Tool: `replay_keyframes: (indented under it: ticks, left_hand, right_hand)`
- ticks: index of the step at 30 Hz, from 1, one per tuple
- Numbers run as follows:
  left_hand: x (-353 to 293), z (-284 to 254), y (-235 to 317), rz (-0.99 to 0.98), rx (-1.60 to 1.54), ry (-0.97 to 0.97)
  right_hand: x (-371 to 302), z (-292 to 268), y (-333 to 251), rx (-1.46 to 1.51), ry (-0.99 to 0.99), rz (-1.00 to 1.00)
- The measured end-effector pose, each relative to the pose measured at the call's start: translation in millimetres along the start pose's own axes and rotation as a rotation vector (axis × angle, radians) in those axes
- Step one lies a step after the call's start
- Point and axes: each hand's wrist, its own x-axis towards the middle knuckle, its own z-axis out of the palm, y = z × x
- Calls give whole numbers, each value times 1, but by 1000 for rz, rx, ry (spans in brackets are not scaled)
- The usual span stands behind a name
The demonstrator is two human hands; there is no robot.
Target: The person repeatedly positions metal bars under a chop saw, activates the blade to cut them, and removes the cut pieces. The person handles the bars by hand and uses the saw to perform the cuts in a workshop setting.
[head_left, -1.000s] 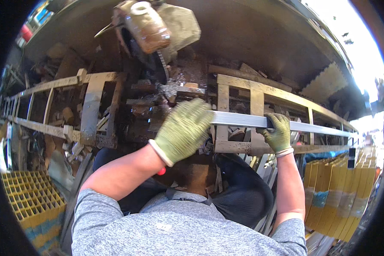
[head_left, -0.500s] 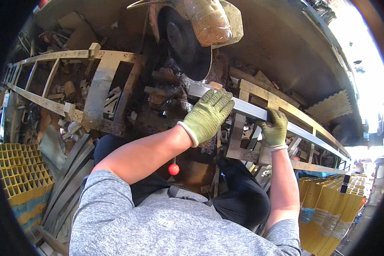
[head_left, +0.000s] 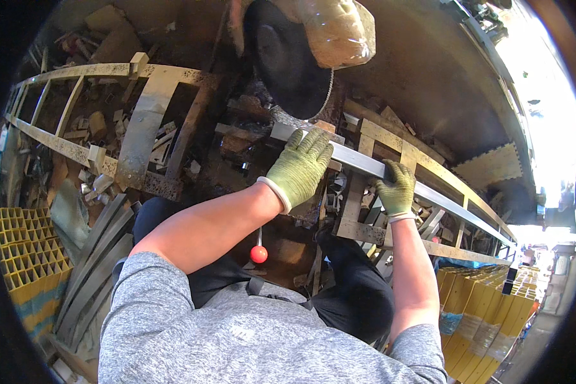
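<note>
Bar (head_left: 358,161) runs from centre to between three and four o'clock; left hand (head_left: 299,168) lies flat on it, fingers extended; right hand (head_left: 397,189) grips it. Obstructions: blade (head_left: 281,64), twelve o'clock (near bar's end); red knob (head_left: 258,255), seven; yellow tubes (head_left: 35,249), eight.

A grimy brown panel (head_left: 422,83) spanned the upper background, and harsh white daylight (head_left: 550,83) burned out the far right edge. Ladder-like metal support frames, one left (head_left: 145,121) and one right (head_left: 408,153), stretched outward above dark ground littered with offcuts (head_left: 102,185). A zigzag-edged board (head_left: 491,166) lay beyond the right frame. Bundled yellow rectangular tubes stood at lower left (head_left: 35,256) and lower right (head_left: 486,320), with long grey bars (head_left: 93,275) beside the left bundle.
</note>
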Motion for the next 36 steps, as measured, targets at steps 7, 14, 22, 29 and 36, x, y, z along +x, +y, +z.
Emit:
replay_keyframes:
  ticks: [7, 14, 22, 29, 36]
  left_hand:
    - [-1, 6, -2, -50, -15, -46]
    - [14, -8, -1, -56, 39, -131]
    - [-91, -104, 44, 17, -569, 48]
    - [-144, -45, 81, 84, -594, -280]
    - [-192, 103, 35, 182, 98, -1188]
  right_hand:
    - [3, -7, -31, 156, -22, 29]
    - [1, -12, -77, -43, -134, -235]
    - [14, -11, -88, -343, -316, -214]
    - [11, -14, -104, -338, -315, -160]
    - [11, -20, -111, -364, -422, -93]
